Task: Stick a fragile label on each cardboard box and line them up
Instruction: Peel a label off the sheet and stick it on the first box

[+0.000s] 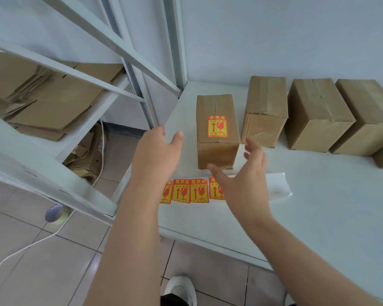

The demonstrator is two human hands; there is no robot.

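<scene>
White table (318, 206) bears a row of unlabelled boxes (265, 107) by the wall and one labelled box (215, 153) nearer, flanked but not gripped by the left hand (157, 151) and right hand (245, 180), fingers spread, likely about to clasp and align it, with the label strip (190, 191) nearest.

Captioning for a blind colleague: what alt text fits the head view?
A left hand and a right hand, both open, reach toward a cardboard box with a red-and-yellow fragile label on top, on a white table. A strip of spare labels lies nearer; other boxes, no label showing, stand in a row to the right, flattened cardboard on a shelf at left.
</scene>
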